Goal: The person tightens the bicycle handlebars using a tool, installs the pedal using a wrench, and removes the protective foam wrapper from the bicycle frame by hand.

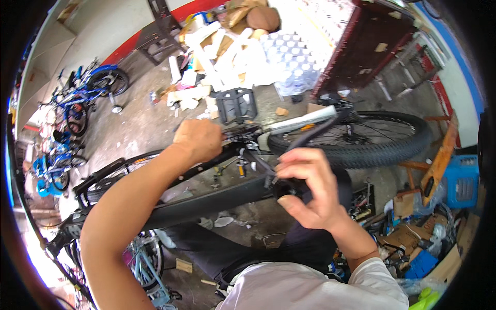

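From my head: my left hand (199, 138) curls above the bike frame (206, 205); I can't tell what's inside. My right hand (312, 188), thumb and fingers apart, is by the round black part (288, 187) at the frame's right end. Pushing too hard might tip the bike.

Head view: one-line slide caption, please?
Left hand and right hand at a black bike, its tyre at right, a blue bike at upper left.

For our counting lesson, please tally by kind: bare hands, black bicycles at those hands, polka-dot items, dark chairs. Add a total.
Bare hands (left hand, right hand): 2
Black bicycle at the hands: 1
Polka-dot item: 1
Dark chair: 1
Total: 5
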`<state>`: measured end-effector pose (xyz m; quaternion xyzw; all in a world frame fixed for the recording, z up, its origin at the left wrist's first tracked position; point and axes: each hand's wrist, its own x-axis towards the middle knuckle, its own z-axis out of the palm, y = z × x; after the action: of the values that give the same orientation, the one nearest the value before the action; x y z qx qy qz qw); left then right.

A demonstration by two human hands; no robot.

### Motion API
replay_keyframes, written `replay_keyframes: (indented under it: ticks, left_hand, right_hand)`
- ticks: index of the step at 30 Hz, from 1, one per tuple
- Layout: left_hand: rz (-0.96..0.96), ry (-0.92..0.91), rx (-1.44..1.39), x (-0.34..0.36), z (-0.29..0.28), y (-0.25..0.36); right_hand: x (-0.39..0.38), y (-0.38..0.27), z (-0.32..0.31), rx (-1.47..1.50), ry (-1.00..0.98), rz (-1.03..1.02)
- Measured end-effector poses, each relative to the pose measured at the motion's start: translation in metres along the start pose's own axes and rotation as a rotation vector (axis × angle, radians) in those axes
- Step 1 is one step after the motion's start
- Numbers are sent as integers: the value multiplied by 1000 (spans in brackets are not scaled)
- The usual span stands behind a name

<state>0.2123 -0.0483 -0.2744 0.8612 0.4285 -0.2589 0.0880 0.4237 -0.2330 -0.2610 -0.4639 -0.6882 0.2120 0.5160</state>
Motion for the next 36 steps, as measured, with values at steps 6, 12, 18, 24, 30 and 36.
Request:
replay_keyframes:
  ticks: [6, 12, 18, 24, 30, 36]
  left_hand:
    - [-39, -50, 90, 16, -16, -4]
    - [-27, 15, 125, 32, -14, -12]
    - [-7, 107, 117, 46, -3, -20]
    - [6, 36, 77, 67, -17, -28]
    - [22, -3, 54, 94, -26, -34]
    - [1, -32, 31, 100, -31, -36]
  right_hand:
    - [16, 25, -139, -996, 142, -101]
    - [5, 80, -194, -1093, 105, 2]
    - [5, 103, -218, -1052, 165, -25]
    - [22, 129, -219, -1044, 216, -41]
    - [40, 156, -220, -1035, 252, -44]
    - [46, 167, -220, -1023, 271, -112]
